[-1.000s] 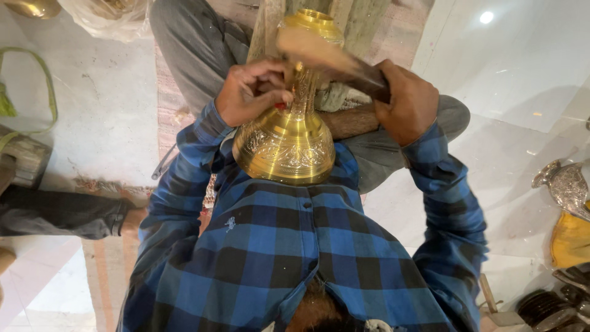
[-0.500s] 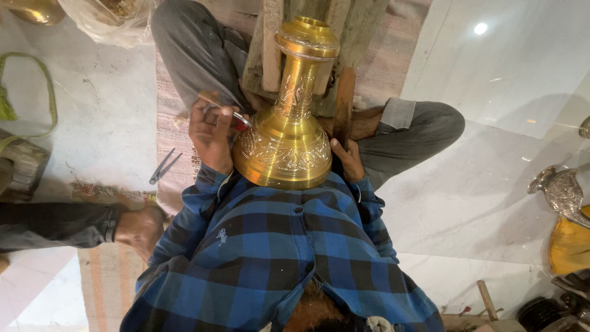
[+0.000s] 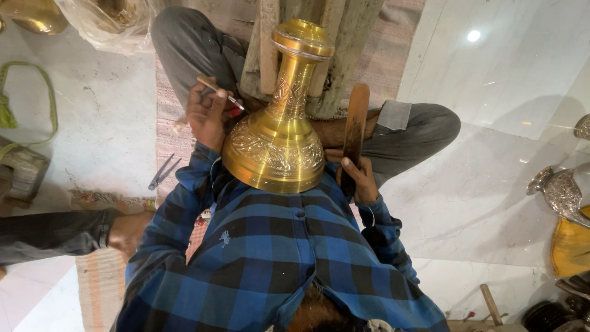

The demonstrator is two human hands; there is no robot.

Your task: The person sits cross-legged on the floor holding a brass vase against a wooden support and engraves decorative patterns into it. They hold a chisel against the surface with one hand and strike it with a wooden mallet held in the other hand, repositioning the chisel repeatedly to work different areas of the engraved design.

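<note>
An engraved brass vase [image 3: 279, 138] leans in my lap, its neck pointing away from me against a wooden post [image 3: 337, 43]. My left hand [image 3: 206, 117] is to the left of the vase's shoulder and pinches a thin chisel-like tool [image 3: 216, 92] whose tip points at the neck. My right hand [image 3: 361, 179] is at the right of the vase's body and grips a flat wooden mallet [image 3: 355, 126], held upright beside the vase. I sit cross-legged in a blue checked shirt.
Metal pliers [image 3: 163, 172] lie on the floor at the left, near a striped rug [image 3: 98, 276]. Another person's foot [image 3: 126, 230] reaches in from the left. A silver vessel [image 3: 559, 193] and a yellow object [image 3: 568, 246] stand at the right. A plastic bag [image 3: 107, 24] lies at top left.
Both hands have left the vase's neck. The right hand dropped with the mallet to the vase's right side, and the left hand moved out to the left with the thin tool.
</note>
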